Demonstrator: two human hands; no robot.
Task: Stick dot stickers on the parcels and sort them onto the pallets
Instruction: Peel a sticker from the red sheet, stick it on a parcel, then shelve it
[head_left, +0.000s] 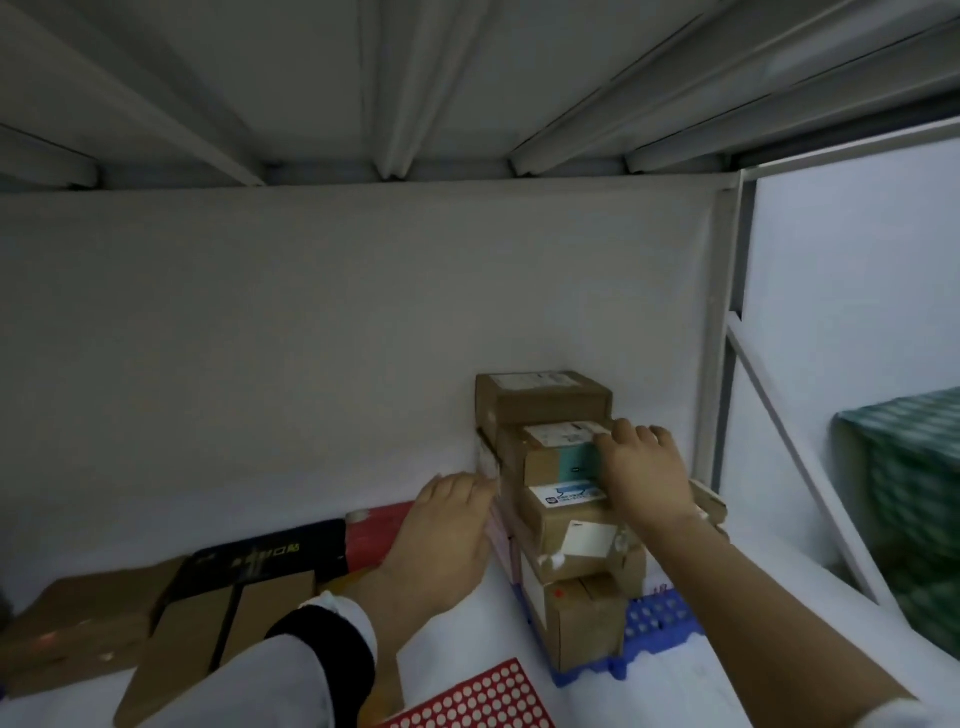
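Kind of place: a parcel storage and sorting area, warehouse-like, is shown.
Racking: a ribbed grey metal shelf underside (415, 78) is seen overhead, joined by an upright post (727, 338).
Goods: labelled cardboard parcels (566, 525) are stacked on a blue plastic pallet (660, 618); flat cartons (88, 623) are laid at the left.
Supplies: a sheet of red dot stickers (483, 696) is laid nearby.
Surroundings: a plain white wall (311, 312) is seen behind, and a green-wrapped load (914, 493) at the right.
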